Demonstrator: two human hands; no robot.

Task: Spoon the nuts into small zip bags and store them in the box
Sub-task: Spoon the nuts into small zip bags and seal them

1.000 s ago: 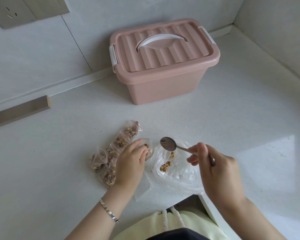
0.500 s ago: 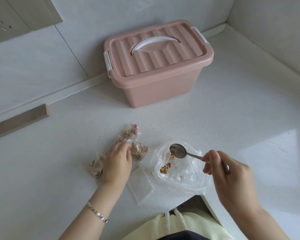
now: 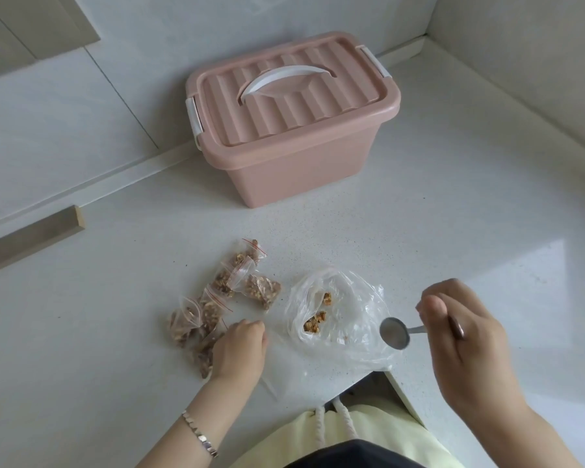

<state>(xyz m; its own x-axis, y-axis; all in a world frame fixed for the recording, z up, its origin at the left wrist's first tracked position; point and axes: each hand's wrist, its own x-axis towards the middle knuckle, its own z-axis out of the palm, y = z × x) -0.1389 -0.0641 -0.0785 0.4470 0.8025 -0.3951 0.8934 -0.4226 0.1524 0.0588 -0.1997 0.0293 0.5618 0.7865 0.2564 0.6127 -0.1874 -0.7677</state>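
On counter (image 3: 419,231): unlabelled pink box (image 3: 294,136), lid shut.

Bare forearms, no sleeves. Silver link bracelet (image 3: 200,438) on left wrist. Pale yellow top (image 3: 379,430) with white drawstring cords (image 3: 347,422); dark garment (image 3: 355,456) below.

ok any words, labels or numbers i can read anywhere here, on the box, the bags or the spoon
None can be read.
Pink storage box: plain lid and walls, no label or brand showing.
Small zip bags: only red seal lines, no print.
Spoon: bare metal, no marking visible.
Clear plastic bag: unprinted.
Wall socket plate: only slots, partly cut off by the frame.
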